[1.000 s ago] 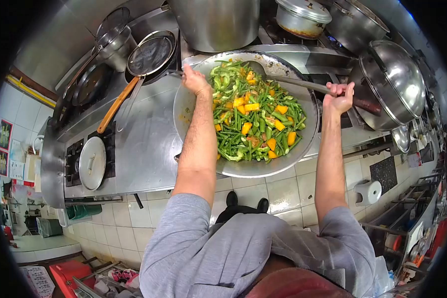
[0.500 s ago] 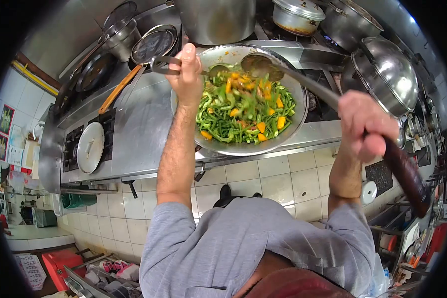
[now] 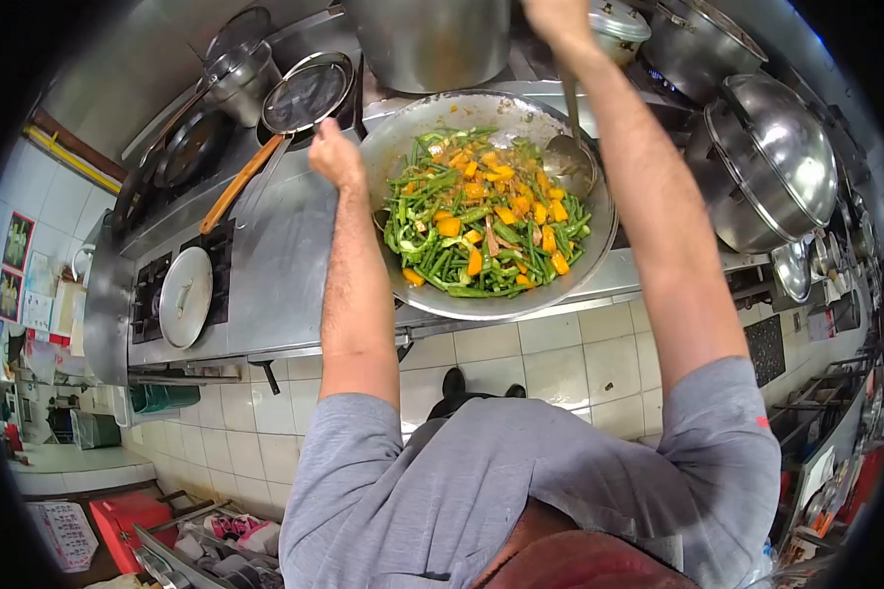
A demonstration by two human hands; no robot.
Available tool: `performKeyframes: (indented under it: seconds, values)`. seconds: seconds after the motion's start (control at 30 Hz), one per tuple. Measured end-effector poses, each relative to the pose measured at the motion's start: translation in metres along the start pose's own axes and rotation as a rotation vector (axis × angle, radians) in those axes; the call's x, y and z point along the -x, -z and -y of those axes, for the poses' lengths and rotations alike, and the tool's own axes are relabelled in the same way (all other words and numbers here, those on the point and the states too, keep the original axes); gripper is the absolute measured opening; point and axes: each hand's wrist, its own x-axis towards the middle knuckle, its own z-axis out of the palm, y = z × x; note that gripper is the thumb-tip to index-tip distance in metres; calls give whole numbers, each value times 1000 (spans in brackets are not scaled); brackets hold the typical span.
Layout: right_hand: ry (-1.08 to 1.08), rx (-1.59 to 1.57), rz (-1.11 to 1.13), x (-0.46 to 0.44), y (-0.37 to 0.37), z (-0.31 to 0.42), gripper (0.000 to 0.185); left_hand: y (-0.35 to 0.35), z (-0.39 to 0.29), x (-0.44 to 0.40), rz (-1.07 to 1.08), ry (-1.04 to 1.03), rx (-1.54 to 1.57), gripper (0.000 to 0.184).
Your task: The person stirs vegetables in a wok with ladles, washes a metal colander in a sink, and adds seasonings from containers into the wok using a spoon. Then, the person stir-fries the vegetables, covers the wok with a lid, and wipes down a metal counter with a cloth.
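Note:
A wide metal wok (image 3: 417,128) holds green beans, other green vegetables and orange chunks (image 3: 449,227). My right hand (image 3: 558,18) is raised at the top edge of the view, closed around the handle of a long ladle (image 3: 570,162). The ladle's bowl rests inside the wok at its right side, by the vegetables. My left hand (image 3: 335,155) is by the wok's upper left rim, its fingers curled. Whatever it holds is hidden behind the hand and wrist.
A large steel pot (image 3: 430,44) stands behind the wok. Strainers (image 3: 307,95) with a wooden handle lie to the left, near a round lid (image 3: 185,297) on a burner. A domed steel lid (image 3: 781,147) and a lidded pot (image 3: 616,25) are at the right.
My right hand has swung from the right up to the top, turning the ladle nearly upright. My left hand has moved down and left; the spoon it held no longer shows. The vegetables have shifted.

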Motion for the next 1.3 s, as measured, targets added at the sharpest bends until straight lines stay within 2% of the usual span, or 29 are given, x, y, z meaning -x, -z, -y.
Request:
performKeyframes:
  seconds: [0.03, 0.07, 0.1, 0.13, 0.17, 0.2, 0.23, 0.3, 0.33, 0.4, 0.5, 0.57, 0.63, 0.7, 0.73, 0.77, 0.87, 0.97, 1.03, 1.1, 1.17, 1.23, 1.3]
  values:
    - [207, 238, -272, -25, 10, -30, 25, 3, 7, -3, -32, 89, 54, 40]
    - [-50, -167, -148, -56, 24, -65, 27, 2, 31, -7, -80, 136, 117, 40]
    - [69, 285, -394, -60, 50, -76, 29, -4, 54, -12, -134, 176, 187, 39]
    - [-124, -85, -381, -58, 65, -76, 29, -7, 59, -13, -133, 172, 181, 39]
    - [-172, -332, -271, -87, 96, -136, 18, -11, 62, -9, -180, 273, 242, 38]
    - [-200, -419, -312, -89, 113, -150, 21, -18, 65, -3, -229, 376, 307, 38]
    - [-218, -475, -437, -66, 116, -132, 24, -30, 74, 1, -227, 381, 307, 38]
    - [-265, -521, -439, -61, 156, -170, 26, -63, 91, 8, -289, 488, 500, 36]
    - [-237, -604, -448, -49, 172, -187, 26, -72, 87, 14, -285, 491, 509, 36]
    - [-302, -654, -569, -19, 193, -202, 26, -87, 78, 29, -175, 726, 693, 35]
    - [-328, -710, -675, 25, 203, -199, 20, -131, 105, 35, -92, 675, 730, 36]
    - [-308, -780, -727, 45, 206, -197, 20, -139, 62, 40, -5, 650, 679, 36]
    - [-248, -775, -718, 61, 195, -174, 21, -142, 13, 53, 148, 370, 734, 37]
    - [-196, -779, -705, 81, 177, -145, 22, -137, -20, 70, 364, 250, 655, 38]
    - [-100, -794, -548, 89, 168, -127, 22, -118, -44, 83, 483, 209, 481, 43]
    - [0, -805, -391, 97, 159, -106, 22, -116, -44, 94, 547, 75, 453, 44]
    - [235, -789, -181, 123, 137, -45, 18, -64, -87, 105, 644, -56, 464, 43]
    - [498, -759, 60, 151, 133, 0, 16, -13, -118, 98, 729, -132, 566, 42]
    - [687, -648, 225, 169, 147, 33, 22, 23, -136, 92, 756, -122, 734, 34]
    - [846, -523, 417, 176, 164, 59, 30, 52, -139, 88, 711, -205, 894, 31]
    - [869, -548, 355, 182, 169, 75, 35, 83, -152, 85, 716, -232, 944, 29]
    - [907, -603, 494, 181, 185, 84, 35, 118, -166, 92, 783, -94, 1091, 32]
    - [893, -576, 683, 190, 208, 90, 35, 141, -144, 105, 791, -50, 1067, 27]
